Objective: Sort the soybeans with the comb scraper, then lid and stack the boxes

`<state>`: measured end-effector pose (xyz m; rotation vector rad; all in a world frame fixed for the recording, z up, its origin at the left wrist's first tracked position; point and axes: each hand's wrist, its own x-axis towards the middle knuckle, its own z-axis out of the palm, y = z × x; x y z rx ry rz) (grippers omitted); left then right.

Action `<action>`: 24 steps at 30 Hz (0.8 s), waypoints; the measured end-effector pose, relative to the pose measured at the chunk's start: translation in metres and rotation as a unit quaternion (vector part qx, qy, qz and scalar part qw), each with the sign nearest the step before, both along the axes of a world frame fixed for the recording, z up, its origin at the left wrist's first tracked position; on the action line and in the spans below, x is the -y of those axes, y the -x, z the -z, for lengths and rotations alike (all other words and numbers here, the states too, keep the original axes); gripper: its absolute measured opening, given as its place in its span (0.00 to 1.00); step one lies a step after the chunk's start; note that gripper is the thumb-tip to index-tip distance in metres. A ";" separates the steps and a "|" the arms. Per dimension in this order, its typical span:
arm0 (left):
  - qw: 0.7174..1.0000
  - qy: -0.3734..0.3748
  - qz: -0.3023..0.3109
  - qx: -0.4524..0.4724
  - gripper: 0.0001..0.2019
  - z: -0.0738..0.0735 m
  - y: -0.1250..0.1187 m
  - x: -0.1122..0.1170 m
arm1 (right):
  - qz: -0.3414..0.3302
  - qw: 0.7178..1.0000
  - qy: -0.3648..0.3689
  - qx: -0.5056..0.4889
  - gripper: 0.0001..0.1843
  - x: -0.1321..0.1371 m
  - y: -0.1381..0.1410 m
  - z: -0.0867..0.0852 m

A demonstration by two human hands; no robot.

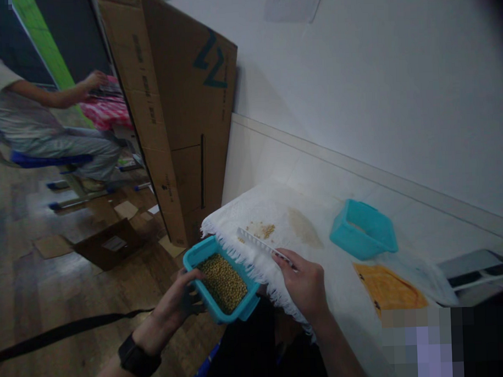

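The towel (277, 209) covers the table. My left hand (179, 301) grips the bean-filled tub (196, 255) just below its fringed edge. My right hand (304, 283) pinches the comb (257, 243), which lies near loose beans (267, 230). Best, I judge: rim tight under the fringe, comb flat.

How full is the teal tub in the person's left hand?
Nearly full: the tub holds small tan beans almost to its rim.
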<state>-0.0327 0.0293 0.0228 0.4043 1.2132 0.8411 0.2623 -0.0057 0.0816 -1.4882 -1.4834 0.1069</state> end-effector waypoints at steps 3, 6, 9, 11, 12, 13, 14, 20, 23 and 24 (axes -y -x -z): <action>1.000 0.002 0.005 -0.006 0.38 -0.001 -0.001 0.000 | -0.034 0.999 -0.011 -0.001 0.15 0.009 0.003 0.000; 1.000 -0.002 0.011 -0.006 0.38 -0.003 -0.001 0.001 | -0.024 1.000 -0.017 0.003 0.16 0.014 -0.003 -0.001; 1.000 -0.003 0.009 -0.007 0.39 -0.005 0.000 0.001 | 0.032 0.998 -0.040 0.023 0.18 0.011 -0.020 -0.001; 1.000 -0.005 0.010 -0.006 0.39 -0.004 0.000 0.002 | 0.066 0.996 -0.048 0.041 0.20 0.007 -0.033 0.000; 1.000 -0.007 0.011 -0.005 0.38 -0.003 0.000 0.002 | 0.076 0.995 -0.047 0.048 0.21 0.006 -0.038 0.002; 1.000 -0.008 0.011 -0.005 0.38 -0.002 0.000 0.002 | 0.083 0.994 -0.043 0.053 0.21 0.005 -0.043 0.003; 1.000 -0.010 0.011 -0.005 0.37 -0.001 0.000 0.002 | 0.086 0.994 -0.039 0.056 0.22 0.004 -0.046 0.005; 1.000 -0.003 0.017 -0.003 0.36 0.001 0.002 0.001 | 0.072 0.995 -0.040 0.061 0.21 0.006 -0.048 0.011; 1.000 -0.002 0.015 -0.002 0.37 0.001 0.001 0.000 | 0.067 0.994 -0.044 0.068 0.20 0.007 -0.048 0.010; 1.000 -0.003 0.013 -0.003 0.37 0.000 0.001 0.000 | 0.066 0.994 -0.044 0.069 0.20 0.007 -0.047 0.010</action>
